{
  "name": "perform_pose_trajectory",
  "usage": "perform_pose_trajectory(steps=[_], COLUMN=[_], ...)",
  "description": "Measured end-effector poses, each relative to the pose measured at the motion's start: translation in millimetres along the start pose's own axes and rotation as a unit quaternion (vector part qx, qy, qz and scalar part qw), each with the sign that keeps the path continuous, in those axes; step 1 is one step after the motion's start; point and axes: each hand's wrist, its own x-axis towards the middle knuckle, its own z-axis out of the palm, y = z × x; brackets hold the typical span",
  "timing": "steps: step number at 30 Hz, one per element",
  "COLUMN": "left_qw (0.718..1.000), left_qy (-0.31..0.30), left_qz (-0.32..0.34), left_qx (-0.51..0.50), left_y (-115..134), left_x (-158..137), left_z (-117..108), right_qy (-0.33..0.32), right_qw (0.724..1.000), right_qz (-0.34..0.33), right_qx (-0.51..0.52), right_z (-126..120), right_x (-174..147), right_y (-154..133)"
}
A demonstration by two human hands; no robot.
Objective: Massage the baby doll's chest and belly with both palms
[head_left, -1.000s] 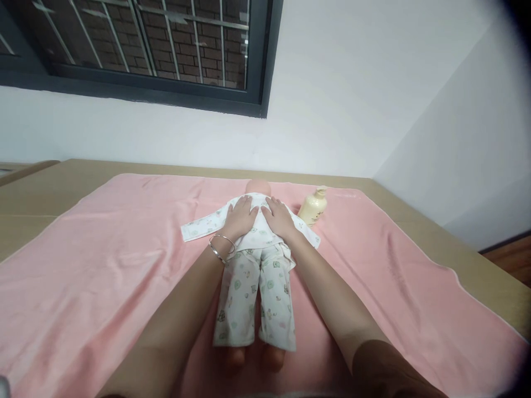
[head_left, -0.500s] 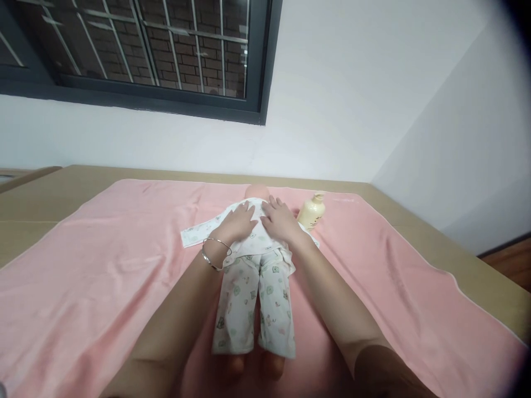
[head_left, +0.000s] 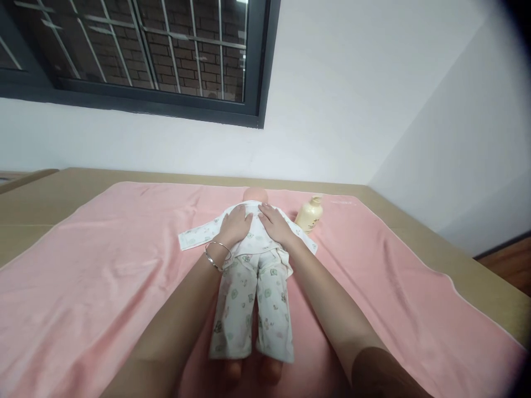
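A baby doll (head_left: pixel 253 243) in white patterned pyjamas lies stretched out, its head at the far end and its feet toward me. Both its sleeves spread outward; I cannot make out its face. My left hand (head_left: pixel 235 225), with a silver bangle at the wrist, rests flat on the left side of the doll's upper body. On the right side of that upper body lies my right hand (head_left: pixel 276 225), palm down, fingers extended. Neither hand grasps anything. Just right of my right hand, a cream pump bottle (head_left: pixel 309 214) stands near the doll's sleeve.
Under the doll is a pink sheet (head_left: pixel 124 265) with several wrinkles, spread over a wooden tabletop (head_left: pixel 415 237). Behind it rises a white wall (head_left: pixel 323 110) with a dark-framed, barred window (head_left: pixel 166 108) at upper left.
My fingers have drawn closer together, and both hands lie flatter on the doll's upper body. The doll's right-hand sleeve shows more. The whole view has shifted slightly.
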Motion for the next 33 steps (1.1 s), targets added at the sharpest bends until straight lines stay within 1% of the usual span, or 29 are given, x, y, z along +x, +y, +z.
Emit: perform_pose_trajectory(steps=[3, 5, 8, 9, 11, 14, 18, 21, 25, 27, 31, 33], left_qw=[1.0, 0.999, 0.994, 0.993, 0.992, 0.993, 0.992, 0.992, 0.994, 0.995, 0.995, 0.995], left_qy=[-0.021, -0.046, -0.09, -0.097, -0.092, -0.08, -0.09, -0.087, -0.086, -0.087, -0.083, -0.091], left_qz=[-0.015, -0.008, 0.031, 0.048, 0.071, 0.077, 0.086, 0.093, 0.063, 0.054, 0.044, 0.039], left_qx=[0.005, 0.021, 0.051, 0.056, 0.05, 0.03, 0.014, -0.006, -0.011, -0.014, -0.016, -0.014], left_y=[3.5, 7.6, 14.9, 17.5, 22.5, 29.1, 33.2, 29.0, 16.1, 11.1, 9.9, 12.2], left_x=[-2.2, -5.3, -12.4, -15.0, -20.1, -24.9, -22.8, -15.4, -6.0, -3.4, -1.8, -2.6], left_z=[-1.3, -4.0, -7.1, -7.6, -8.2, -9.8, -11.6, -9.0, -3.2, -1.5, -2.8, -5.5], right_qy=[-0.011, -0.027, -0.076, -0.093, -0.114, -0.104, -0.04, -0.009, 0.0, 0.0, -0.001, -0.007], right_qw=[0.998, 0.994, 0.986, 0.983, 0.98, 0.986, 0.994, 0.996, 0.996, 0.996, 0.996, 0.995], right_qz=[0.022, 0.016, -0.019, -0.031, -0.04, -0.018, 0.015, 0.03, 0.056, 0.057, 0.052, 0.051], right_qx=[-0.059, -0.103, -0.145, -0.153, -0.157, -0.131, -0.096, -0.085, -0.064, -0.064, -0.072, -0.08], right_z=[-2.5, -6.2, -12.1, -13.8, -16.1, -14.9, -5.3, 1.5, 5.0, 5.3, 4.6, 3.4], right_x=[-3.0, -8.0, -16.9, -19.1, -21.0, -17.3, -8.2, -3.7, -1.8, -1.6, -0.8, -0.6], right_y=[-9.1, -23.0, -44.4, -49.4, -54.2, -48.5, -27.7, -13.9, -6.4, -6.1, -7.4, -9.5])
